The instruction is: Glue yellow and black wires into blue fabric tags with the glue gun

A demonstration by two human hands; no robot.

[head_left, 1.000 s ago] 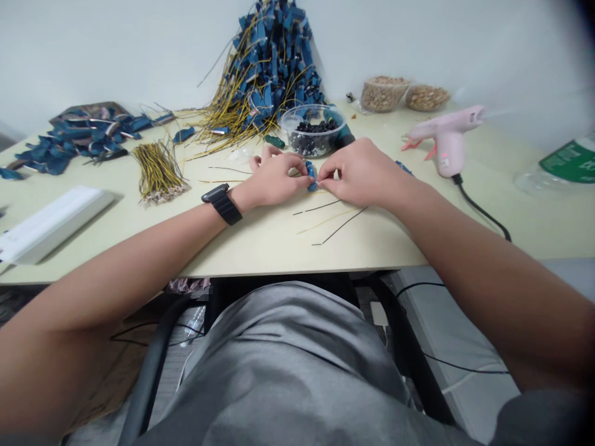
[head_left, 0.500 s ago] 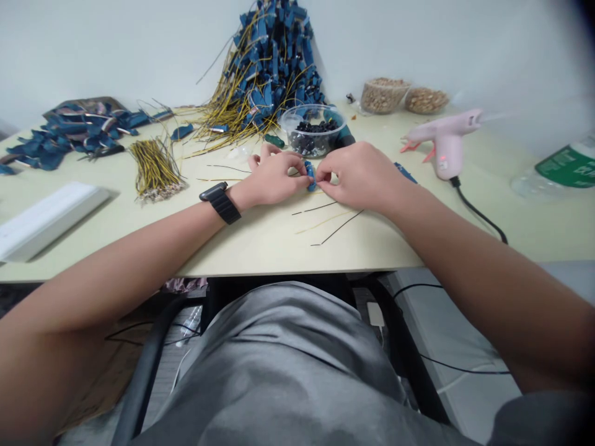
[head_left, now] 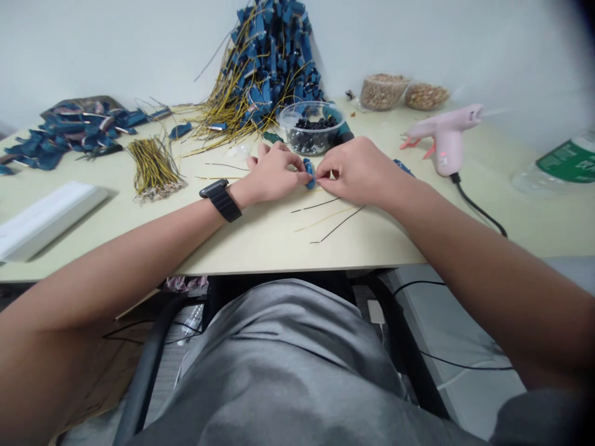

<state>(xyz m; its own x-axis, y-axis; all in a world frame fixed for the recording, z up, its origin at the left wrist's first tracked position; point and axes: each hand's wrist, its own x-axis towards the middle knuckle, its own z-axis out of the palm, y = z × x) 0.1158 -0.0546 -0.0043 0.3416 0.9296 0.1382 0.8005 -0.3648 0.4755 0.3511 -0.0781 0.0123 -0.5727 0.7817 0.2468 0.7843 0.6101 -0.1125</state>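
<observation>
Grips unchanged from earlier, left hand point(head_left: 272, 174) and right hand point(head_left: 357, 171) both pinching small blue part point(head_left: 308, 173)

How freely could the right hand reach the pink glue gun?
Probably yes. The right hand pinches a small blue part with the left hand, but only one flat blue piece lies on the table between it and the glue gun.

Pink glue gun point(head_left: 442, 135), clear bowl of black beads point(head_left: 312, 127), yellow wire bundle point(head_left: 154, 168), white box point(head_left: 44, 218)
</observation>
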